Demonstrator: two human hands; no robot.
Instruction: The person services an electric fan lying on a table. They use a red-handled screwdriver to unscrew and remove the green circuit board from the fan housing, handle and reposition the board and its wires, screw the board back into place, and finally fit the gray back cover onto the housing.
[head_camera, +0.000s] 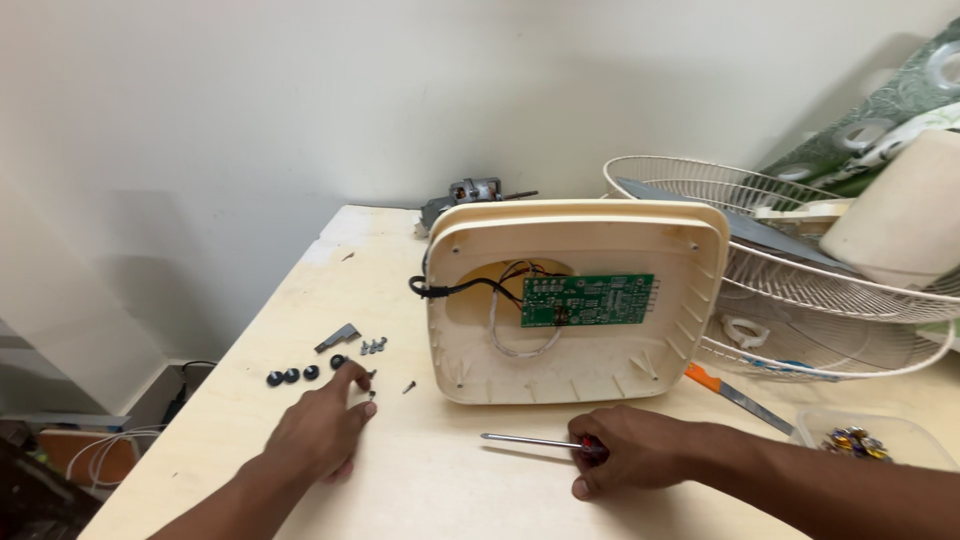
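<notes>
Tabletop (450, 490): left hand (320, 432) on screw (372, 395)

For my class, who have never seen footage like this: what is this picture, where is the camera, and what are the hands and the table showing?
The one picture comes from a camera worn on a person's head, looking down at their own two bare hands on a pale wooden table. The left hand pinches a small dark screw beside a row of round black caps and some loose silver screws. The right hand grips a red-handled screwdriver lying flat. Ahead stands an opened cream plastic housing showing a green circuit board and wires. To the right lie white wire fan guards, an orange-handled blade and a clear plastic tub.
</notes>
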